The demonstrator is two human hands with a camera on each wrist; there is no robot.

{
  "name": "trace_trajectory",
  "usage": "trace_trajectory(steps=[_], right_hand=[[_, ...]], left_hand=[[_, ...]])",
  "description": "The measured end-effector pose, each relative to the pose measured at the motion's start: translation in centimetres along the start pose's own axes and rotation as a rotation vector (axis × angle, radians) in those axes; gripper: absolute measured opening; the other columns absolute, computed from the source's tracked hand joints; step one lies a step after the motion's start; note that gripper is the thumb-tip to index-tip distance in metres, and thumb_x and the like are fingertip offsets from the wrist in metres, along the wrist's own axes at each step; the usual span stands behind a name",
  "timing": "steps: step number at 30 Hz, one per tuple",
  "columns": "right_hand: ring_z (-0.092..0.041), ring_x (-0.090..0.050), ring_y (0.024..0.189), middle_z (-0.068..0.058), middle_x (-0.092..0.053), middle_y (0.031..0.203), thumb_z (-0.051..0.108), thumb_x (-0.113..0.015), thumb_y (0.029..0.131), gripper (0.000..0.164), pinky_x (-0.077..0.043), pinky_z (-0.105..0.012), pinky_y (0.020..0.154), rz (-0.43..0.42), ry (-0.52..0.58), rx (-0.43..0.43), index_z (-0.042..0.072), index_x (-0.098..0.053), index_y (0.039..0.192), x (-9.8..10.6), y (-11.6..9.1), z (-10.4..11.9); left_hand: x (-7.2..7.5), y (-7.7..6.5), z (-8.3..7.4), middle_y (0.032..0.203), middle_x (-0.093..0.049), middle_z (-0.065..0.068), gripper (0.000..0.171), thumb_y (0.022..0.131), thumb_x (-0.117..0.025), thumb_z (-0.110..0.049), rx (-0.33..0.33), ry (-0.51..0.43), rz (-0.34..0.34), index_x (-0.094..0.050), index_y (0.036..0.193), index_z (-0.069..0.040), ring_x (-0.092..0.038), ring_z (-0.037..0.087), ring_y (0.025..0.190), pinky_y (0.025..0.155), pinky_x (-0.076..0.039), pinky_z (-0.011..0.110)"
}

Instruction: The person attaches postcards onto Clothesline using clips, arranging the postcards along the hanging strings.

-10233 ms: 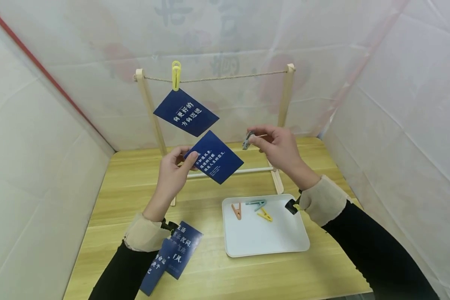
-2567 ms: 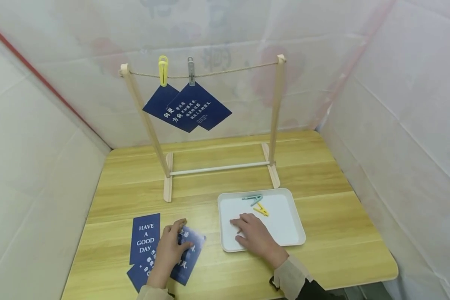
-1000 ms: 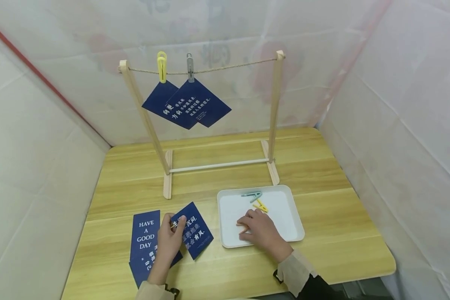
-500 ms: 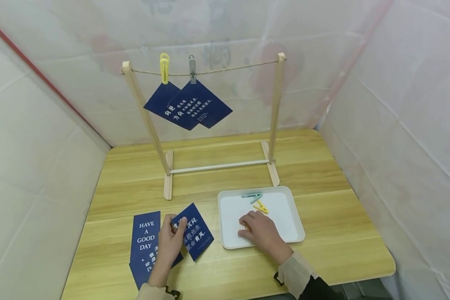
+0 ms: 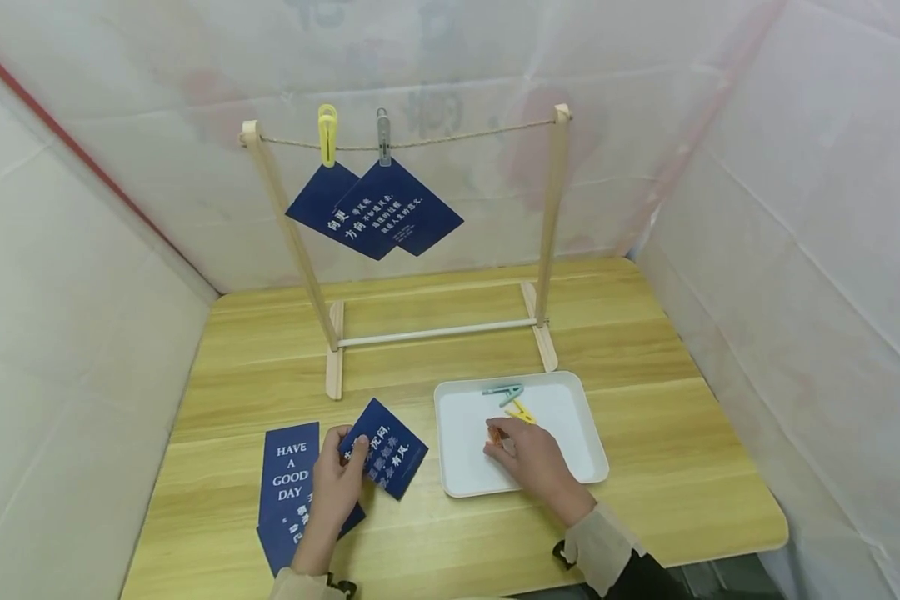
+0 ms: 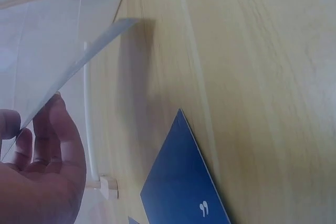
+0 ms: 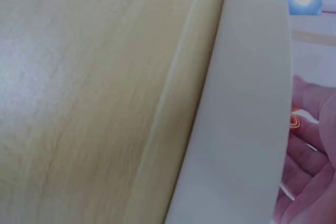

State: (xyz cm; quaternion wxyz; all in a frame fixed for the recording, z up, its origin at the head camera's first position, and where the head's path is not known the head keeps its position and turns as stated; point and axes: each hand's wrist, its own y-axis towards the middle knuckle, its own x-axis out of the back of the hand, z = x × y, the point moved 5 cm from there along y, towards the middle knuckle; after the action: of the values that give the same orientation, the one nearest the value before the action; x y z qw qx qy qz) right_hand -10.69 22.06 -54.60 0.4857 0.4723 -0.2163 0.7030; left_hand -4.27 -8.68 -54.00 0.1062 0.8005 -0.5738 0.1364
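Note:
My left hand (image 5: pixel 337 487) pinches a dark blue printed card (image 5: pixel 392 454) by its left corner, thumb on the printed face. In the left wrist view that card (image 6: pixel 79 62) is seen nearly edge-on, tilted above the table. My right hand (image 5: pixel 534 463) is over the white tray (image 5: pixel 461 467) and holds an orange clothespin (image 5: pixel 496 435) between thumb and fingers. Only a bit of that orange clothespin (image 7: pixel 295 121) shows past the tray's wall in the right wrist view. A yellow clothespin (image 5: pixel 522 412) and a teal clothespin (image 5: pixel 504 392) lie in the tray, just beyond the fingers.
Two blue cards hang overlapping from a rope (image 5: pixel 465 136) on a wooden stand (image 5: pixel 553 217), under a yellow clip (image 5: pixel 327 133) and a grey clip (image 5: pixel 384 137). More blue cards (image 5: pixel 291 462) lie by my left forearm. White sheets enclose the table (image 5: pixel 645 467) at back and sides.
Since the oldest frame, a second card hangs under the grey clip. My left hand has lifted another card off the table. My right hand has taken up the orange clothespin within the tray.

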Motion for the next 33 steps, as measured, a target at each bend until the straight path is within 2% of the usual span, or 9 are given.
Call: trace_trajectory(steps=[4, 6, 8, 13, 15, 18, 21, 27, 33], right_hand=[[-0.009, -0.059, 0.096, 0.006, -0.064, 0.106, 0.034, -0.072, 0.084, 0.040, -0.053, -0.036, 0.078, 0.002, 0.049, -0.034, 0.018, -0.061, 0.119, 0.6, 0.1, -0.2], [-0.011, -0.058, 0.098, 0.005, -0.064, 0.107, 0.032, -0.073, 0.083, 0.041, -0.052, -0.037, 0.082, 0.007, 0.073, -0.058, 0.017, -0.060, 0.120, 0.9, 0.1, -0.3], [-0.012, -0.056, 0.103, 0.004, -0.063, 0.109, 0.032, -0.072, 0.084, 0.042, -0.050, -0.038, 0.087, 0.010, 0.083, -0.077, 0.018, -0.059, 0.121, 1.1, 0.2, -0.5], [-0.013, -0.052, 0.106, 0.004, -0.059, 0.111, 0.030, -0.073, 0.083, 0.042, -0.049, -0.037, 0.088, 0.002, 0.101, -0.070, 0.017, -0.058, 0.120, 1.7, 0.5, -0.6], [-0.010, -0.053, 0.101, 0.006, -0.059, 0.107, 0.028, -0.075, 0.081, 0.042, -0.050, -0.035, 0.083, -0.012, 0.121, -0.067, 0.017, -0.058, 0.118, 2.0, 0.6, -0.6], [-0.008, -0.056, 0.095, 0.007, -0.060, 0.102, 0.026, -0.076, 0.080, 0.045, -0.053, -0.032, 0.075, -0.040, 0.150, -0.064, 0.015, -0.059, 0.120, 2.4, 0.6, -0.6], [-0.007, -0.058, 0.091, 0.007, -0.061, 0.102, 0.027, -0.075, 0.081, 0.050, -0.054, -0.030, 0.069, -0.073, 0.155, -0.042, 0.012, -0.058, 0.125, 2.8, 0.6, -0.7], [-0.009, -0.058, 0.097, 0.006, -0.064, 0.106, 0.031, -0.075, 0.080, 0.046, -0.055, -0.032, 0.071, -0.107, 0.159, 0.001, 0.015, -0.062, 0.121, 3.1, 0.7, -0.8], [-0.011, -0.057, 0.100, 0.007, -0.063, 0.107, 0.033, -0.075, 0.080, 0.044, -0.054, -0.033, 0.074, -0.096, 0.176, 0.001, 0.019, -0.062, 0.120, 3.5, 1.4, -1.1]], left_hand=[[-0.2, 0.3, -0.3, 0.094, -0.062, 0.007, 0.015, 0.099, -0.052, -0.020, 0.003, -0.049, 0.025, -0.051, 0.112, -0.012, -0.054, 0.023, 0.060, 0.040, -0.042, 0.024], [-0.2, 0.3, -0.6, 0.097, -0.061, 0.009, 0.014, 0.099, -0.051, -0.016, -0.004, -0.056, 0.027, -0.051, 0.112, -0.011, -0.057, 0.025, 0.067, 0.043, -0.044, 0.024], [-0.1, 0.2, -1.9, 0.098, -0.062, 0.012, 0.015, 0.098, -0.051, -0.010, -0.009, -0.057, 0.028, -0.051, 0.112, -0.007, -0.058, 0.028, 0.069, 0.045, -0.046, 0.024], [0.5, -0.2, -4.9, 0.095, -0.063, 0.015, 0.017, 0.094, -0.056, -0.004, -0.043, -0.048, 0.015, -0.057, 0.110, 0.003, -0.058, 0.023, 0.065, 0.048, -0.047, 0.022], [0.6, -0.2, -5.0, 0.096, -0.064, 0.015, 0.018, 0.094, -0.058, -0.005, -0.049, -0.052, 0.017, -0.058, 0.110, 0.003, -0.060, 0.022, 0.066, 0.050, -0.048, 0.021], [0.5, -0.1, -5.0, 0.103, -0.063, 0.018, 0.020, 0.094, -0.058, -0.007, -0.035, -0.077, 0.037, -0.057, 0.112, 0.003, -0.064, 0.031, 0.078, 0.059, -0.055, 0.024], [0.5, -0.1, -5.0, 0.105, -0.062, 0.019, 0.021, 0.095, -0.058, -0.007, -0.031, -0.090, 0.040, -0.056, 0.113, 0.004, -0.064, 0.033, 0.083, 0.065, -0.058, 0.029], [0.9, 0.2, -5.4, 0.101, -0.062, 0.016, 0.020, 0.094, -0.058, -0.006, -0.060, -0.097, 0.024, -0.057, 0.111, 0.004, -0.063, 0.033, 0.080, 0.061, -0.057, 0.026], [1.1, 0.9, -6.3, 0.102, -0.060, 0.019, 0.020, 0.094, -0.057, -0.003, -0.092, -0.127, 0.032, -0.056, 0.111, 0.005, -0.063, 0.037, 0.081, 0.062, -0.058, 0.028]])
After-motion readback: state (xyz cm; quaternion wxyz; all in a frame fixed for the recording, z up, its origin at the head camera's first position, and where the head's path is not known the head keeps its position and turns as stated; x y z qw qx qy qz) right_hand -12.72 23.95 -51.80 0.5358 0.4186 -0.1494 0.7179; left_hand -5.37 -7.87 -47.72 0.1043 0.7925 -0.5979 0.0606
